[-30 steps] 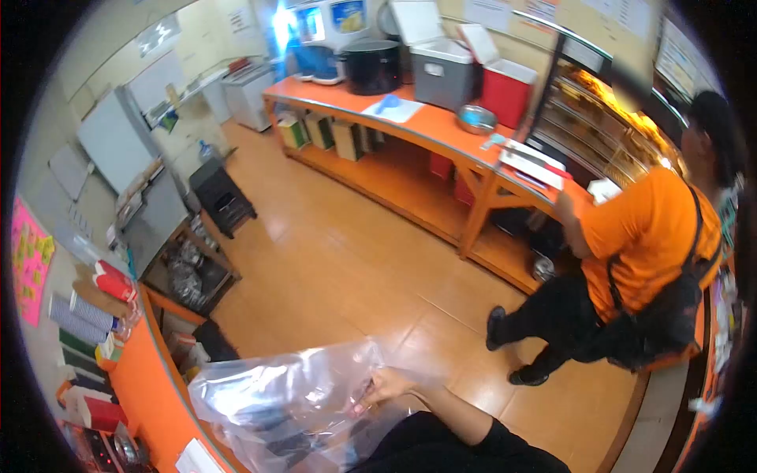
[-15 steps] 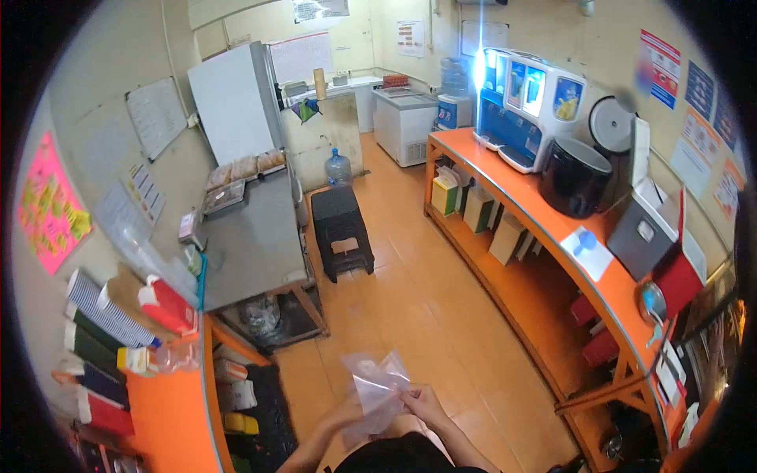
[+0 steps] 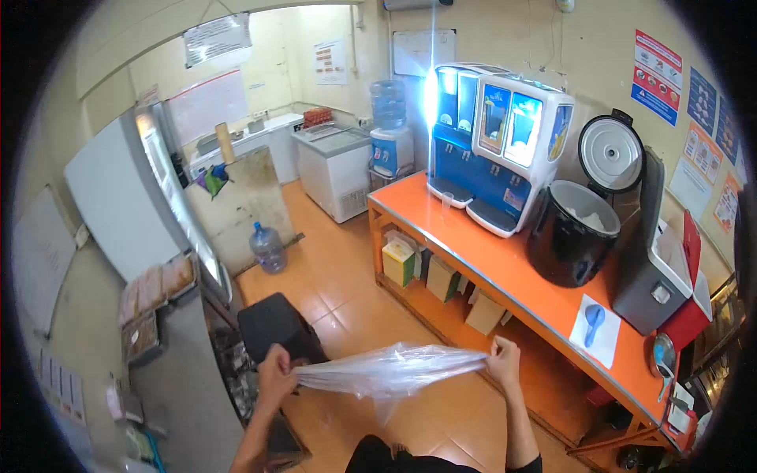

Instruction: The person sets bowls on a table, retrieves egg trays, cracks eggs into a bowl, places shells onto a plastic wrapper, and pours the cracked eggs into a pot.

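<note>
Two bunched ends of a clear bag point left and right, so its long axis runs crosswise in front of the person, nearly level. The middle is the widest part, loosely creased, with a thin flap hanging down toward the near side.

Both tips of the bag are hidden inside the hands. Folds and glare make its mouth and bottom hard to tell apart, and the floor shows faintly through the film. The person's dark clothing is cut off at the near edge, and the far right side of the view falls into shadow.

The bag lies between the hands, in the air over the floor. The left hand has its fingers curled closed, pinching the left end; the right hand is closed in a fist around the right end. Its film spans the whole gap between them.

Beyond the left hand is a black stool, and left of that a grey counter. To the right runs the orange table, with a drink dispenser, a black cooker and a blue scoop on a white sheet.
</note>
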Motion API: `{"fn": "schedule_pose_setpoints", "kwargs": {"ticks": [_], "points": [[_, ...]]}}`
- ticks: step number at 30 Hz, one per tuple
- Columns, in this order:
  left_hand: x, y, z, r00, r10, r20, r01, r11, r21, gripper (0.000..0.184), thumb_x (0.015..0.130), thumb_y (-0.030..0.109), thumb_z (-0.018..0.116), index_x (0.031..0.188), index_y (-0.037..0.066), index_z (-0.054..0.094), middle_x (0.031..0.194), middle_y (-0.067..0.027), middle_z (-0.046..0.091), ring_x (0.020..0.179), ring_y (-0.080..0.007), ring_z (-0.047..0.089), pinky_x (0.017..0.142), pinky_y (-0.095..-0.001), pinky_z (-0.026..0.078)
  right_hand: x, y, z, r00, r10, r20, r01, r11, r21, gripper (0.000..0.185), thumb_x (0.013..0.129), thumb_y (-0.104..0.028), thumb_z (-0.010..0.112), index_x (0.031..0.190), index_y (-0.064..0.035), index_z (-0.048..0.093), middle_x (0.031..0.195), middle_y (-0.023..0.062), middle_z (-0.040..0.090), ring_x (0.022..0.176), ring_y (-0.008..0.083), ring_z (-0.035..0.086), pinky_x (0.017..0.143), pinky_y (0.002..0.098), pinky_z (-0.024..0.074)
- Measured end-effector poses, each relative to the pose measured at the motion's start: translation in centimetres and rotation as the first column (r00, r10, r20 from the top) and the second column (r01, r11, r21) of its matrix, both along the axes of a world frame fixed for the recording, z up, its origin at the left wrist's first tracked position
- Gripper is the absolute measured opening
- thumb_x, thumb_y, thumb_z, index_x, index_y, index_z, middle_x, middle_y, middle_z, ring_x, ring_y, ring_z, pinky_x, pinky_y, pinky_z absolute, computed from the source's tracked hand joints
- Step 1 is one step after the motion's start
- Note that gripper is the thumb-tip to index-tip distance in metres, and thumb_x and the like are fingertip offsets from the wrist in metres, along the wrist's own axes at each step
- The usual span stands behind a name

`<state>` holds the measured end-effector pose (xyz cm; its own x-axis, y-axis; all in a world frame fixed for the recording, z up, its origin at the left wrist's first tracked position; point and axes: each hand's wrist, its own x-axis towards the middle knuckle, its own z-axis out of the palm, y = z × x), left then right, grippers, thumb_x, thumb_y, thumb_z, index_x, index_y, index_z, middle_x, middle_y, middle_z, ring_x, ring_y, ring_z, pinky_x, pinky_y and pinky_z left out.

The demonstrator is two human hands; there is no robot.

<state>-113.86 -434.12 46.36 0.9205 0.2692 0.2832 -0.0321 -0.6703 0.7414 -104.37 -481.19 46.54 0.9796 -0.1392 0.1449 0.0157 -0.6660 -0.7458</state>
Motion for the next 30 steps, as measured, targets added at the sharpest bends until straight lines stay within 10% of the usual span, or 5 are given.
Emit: {"fn": "schedule_pose_setpoints", "kwargs": {"ticks": [5,8,11,14,30], "points": [[13.5,4.2,1.2,0.955,-0.005,0.297,-0.018,0.997,0.074,0.034,0.075,0.005,0.06,0.109,0.003,0.058,0.077,-0.0081,0.058,0.07,-0.0152,0.057,0.062,-0.0286,0.048,19.3,14.1,-3.1,0.809,0.149,0.569,-0.321,0.922,0.215,0.029,0.074,-0.002,0.065,0.1,-0.0036,0.054,0.086,0.004,0.061,0.076,0.0139,0.059,0.068,0.0244,0.0482],[25.8,5.4,-12.0,0.95,-0.27,0.159,0.305,0.912,-0.274,0.038,0.084,0.012,0.055,0.12,0.0,0.052,0.103,-0.0152,0.058,0.089,-0.0218,0.059,0.073,-0.0338,0.05,26.8,22.9,-4.7,0.933,0.355,-0.062,-0.2,0.653,0.731,0.035,0.079,-0.008,0.066,0.112,-0.0052,0.054,0.099,0.0045,0.064,0.084,0.0141,0.062,0.074,0.0261,0.05],[45.1,5.4,-17.0,0.27,0.386,0.882,0.166,0.884,-0.437,0.045,0.087,0.02,0.055,0.127,-0.001,0.048,0.117,-0.0171,0.055,0.095,-0.0251,0.059,0.077,-0.0374,0.05,38.5,24.7,-9.2,0.999,0.032,0.018,-0.034,0.676,0.736,0.014,0.076,-0.012,0.07,0.077,-0.0053,0.058,0.075,-0.0012,0.062,0.067,0.0121,0.059,0.06,0.0269,0.0481],[43.7,16.4,-2.1,0.973,0.091,-0.214,-0.141,0.963,-0.231,0.045,0.069,0.001,0.071,0.107,0.003,0.048,0.097,-0.0106,0.047,0.083,-0.0268,0.054,0.073,-0.0399,0.047,45.5,19.7,-4.9,0.981,-0.146,0.126,0.099,0.942,0.32,0.033,0.072,-0.015,0.073,0.052,-0.0068,0.047,0.054,0.0001,0.055,0.056,0.0119,0.055,0.05,0.0278,0.0437],[82.3,29.0,-3.3,0.929,-0.369,-0.028,0.322,0.768,0.554,0.073,0.072,0.033,0.077,0.133,0.005,0.047,0.124,-0.0276,0.05,0.12,-0.0397,0.046,0.102,-0.0458,0.037,90.1,50.1,8.3,0.965,0.07,0.252,0.004,0.959,-0.283,0.035,0.067,-0.008,0.061,0.102,-0.0033,0.057,0.071,0.0195,0.064,0.067,0.0365,0.066,0.056,0.045,0.0527]]}}
